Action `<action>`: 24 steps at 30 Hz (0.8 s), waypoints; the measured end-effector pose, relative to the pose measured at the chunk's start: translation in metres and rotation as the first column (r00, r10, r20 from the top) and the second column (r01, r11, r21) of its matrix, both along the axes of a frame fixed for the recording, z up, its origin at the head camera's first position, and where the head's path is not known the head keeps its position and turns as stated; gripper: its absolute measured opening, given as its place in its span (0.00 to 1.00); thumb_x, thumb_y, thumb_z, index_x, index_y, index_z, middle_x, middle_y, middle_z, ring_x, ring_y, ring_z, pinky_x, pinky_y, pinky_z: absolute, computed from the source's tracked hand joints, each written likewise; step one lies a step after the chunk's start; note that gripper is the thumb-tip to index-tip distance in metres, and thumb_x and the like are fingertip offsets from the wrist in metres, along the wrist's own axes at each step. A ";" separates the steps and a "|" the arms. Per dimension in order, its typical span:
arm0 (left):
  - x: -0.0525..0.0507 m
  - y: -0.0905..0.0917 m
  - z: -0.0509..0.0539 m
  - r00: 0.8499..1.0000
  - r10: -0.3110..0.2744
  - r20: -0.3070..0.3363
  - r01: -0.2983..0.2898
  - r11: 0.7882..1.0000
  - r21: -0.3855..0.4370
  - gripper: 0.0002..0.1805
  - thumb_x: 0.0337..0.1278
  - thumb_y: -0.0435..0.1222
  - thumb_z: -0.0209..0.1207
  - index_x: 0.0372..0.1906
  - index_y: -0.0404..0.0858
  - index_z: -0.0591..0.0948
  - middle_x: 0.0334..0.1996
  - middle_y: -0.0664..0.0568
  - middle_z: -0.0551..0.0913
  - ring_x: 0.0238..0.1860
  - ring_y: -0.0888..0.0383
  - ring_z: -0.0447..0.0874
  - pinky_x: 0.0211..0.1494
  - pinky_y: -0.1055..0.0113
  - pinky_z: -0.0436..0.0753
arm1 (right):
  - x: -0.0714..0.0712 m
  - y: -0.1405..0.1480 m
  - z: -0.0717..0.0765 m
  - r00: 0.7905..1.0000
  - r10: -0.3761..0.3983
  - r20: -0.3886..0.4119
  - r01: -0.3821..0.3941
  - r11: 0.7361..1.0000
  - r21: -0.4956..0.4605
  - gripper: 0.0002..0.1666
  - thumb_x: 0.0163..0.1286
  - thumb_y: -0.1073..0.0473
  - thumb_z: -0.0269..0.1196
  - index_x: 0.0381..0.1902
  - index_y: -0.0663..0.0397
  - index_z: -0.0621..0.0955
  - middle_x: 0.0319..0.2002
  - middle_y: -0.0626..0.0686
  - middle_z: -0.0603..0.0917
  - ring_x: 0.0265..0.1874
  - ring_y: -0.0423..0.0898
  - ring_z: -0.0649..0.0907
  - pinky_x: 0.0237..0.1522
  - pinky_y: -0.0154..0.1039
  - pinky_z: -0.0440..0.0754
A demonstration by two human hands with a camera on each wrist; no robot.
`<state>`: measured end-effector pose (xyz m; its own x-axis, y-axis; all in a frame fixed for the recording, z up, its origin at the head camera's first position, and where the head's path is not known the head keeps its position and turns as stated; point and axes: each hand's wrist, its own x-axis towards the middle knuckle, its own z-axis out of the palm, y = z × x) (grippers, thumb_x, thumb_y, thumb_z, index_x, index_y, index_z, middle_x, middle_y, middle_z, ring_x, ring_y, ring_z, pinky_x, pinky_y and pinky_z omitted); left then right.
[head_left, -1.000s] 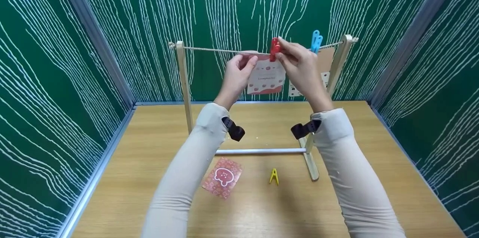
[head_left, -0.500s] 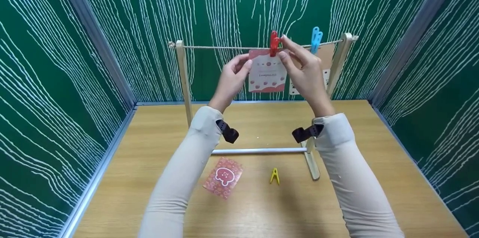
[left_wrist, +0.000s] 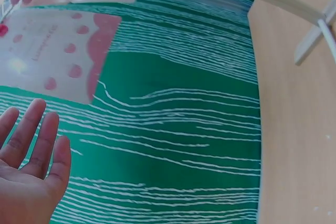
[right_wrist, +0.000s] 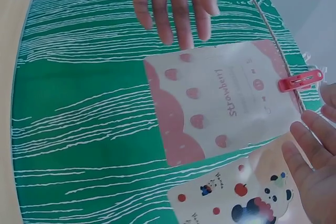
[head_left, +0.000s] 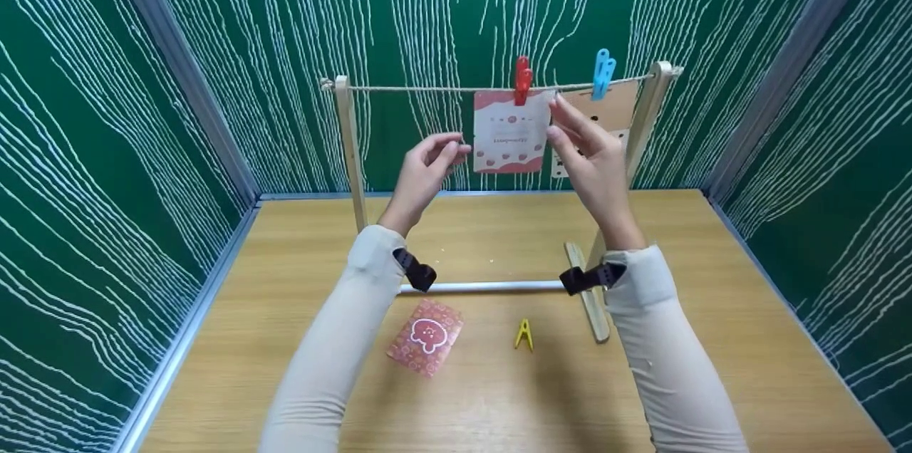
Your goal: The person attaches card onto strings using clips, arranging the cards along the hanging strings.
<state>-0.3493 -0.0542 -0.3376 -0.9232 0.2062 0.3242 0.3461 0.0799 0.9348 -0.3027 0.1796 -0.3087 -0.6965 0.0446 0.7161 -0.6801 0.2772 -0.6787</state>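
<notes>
A pink and white strawberry card [head_left: 509, 143] hangs from the rope [head_left: 413, 89], held there by a red clothespin [head_left: 523, 81]. To the card's left is my left hand [head_left: 426, 172], fingers relaxed and apart from it; the left wrist view shows that palm with loosely spread fingers [left_wrist: 44, 145]. My right hand [head_left: 591, 168] hovers at the card's right edge below the rope, holding nothing. In the right wrist view its fingers [right_wrist: 310, 148] sit near the card's corner; whether they touch it I cannot tell. Behind it a panda card [right_wrist: 252, 198] hangs under a blue clothespin [head_left: 603, 75].
On the table [head_left: 285, 367] lie a pink bear card [head_left: 427, 336] and a yellow clothespin [head_left: 524, 335]. The rope runs between two wooden posts [head_left: 349, 154], joined low down by a white bar [head_left: 491, 287]. Green walls [head_left: 285, 47] with white lines enclose the table.
Both hands let go: the left released the strawberry card and moved down and left; the right released the red clothespin and moved down and right. The clothespin and card stay on the rope.
</notes>
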 end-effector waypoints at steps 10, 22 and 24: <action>-0.001 -0.017 -0.031 0.997 0.027 0.068 -0.025 0.999 -0.019 0.17 0.72 0.43 0.49 0.58 0.42 0.76 0.51 0.48 0.83 0.55 0.47 0.79 0.60 0.56 0.76 | 0.011 0.003 -0.027 0.995 0.000 0.103 0.005 0.999 -0.051 0.26 0.69 0.59 0.60 0.65 0.51 0.73 0.62 0.53 0.78 0.59 0.48 0.79 0.60 0.38 0.75; 0.005 -0.033 -0.079 0.980 0.051 0.192 -0.051 0.999 -0.004 0.16 0.71 0.40 0.50 0.56 0.38 0.77 0.49 0.44 0.84 0.52 0.44 0.79 0.51 0.63 0.79 | 0.019 0.006 -0.074 0.957 0.030 0.290 -0.011 0.998 -0.069 0.29 0.67 0.56 0.62 0.64 0.59 0.72 0.60 0.58 0.78 0.53 0.42 0.80 0.55 0.29 0.76; 0.006 -0.035 -0.088 0.975 0.064 0.211 -0.061 0.998 -0.017 0.17 0.71 0.41 0.50 0.57 0.37 0.77 0.49 0.44 0.84 0.51 0.46 0.80 0.50 0.64 0.79 | 0.021 0.007 -0.082 0.945 0.032 0.324 -0.011 0.998 -0.068 0.29 0.68 0.55 0.62 0.65 0.58 0.71 0.61 0.58 0.77 0.55 0.45 0.79 0.56 0.28 0.76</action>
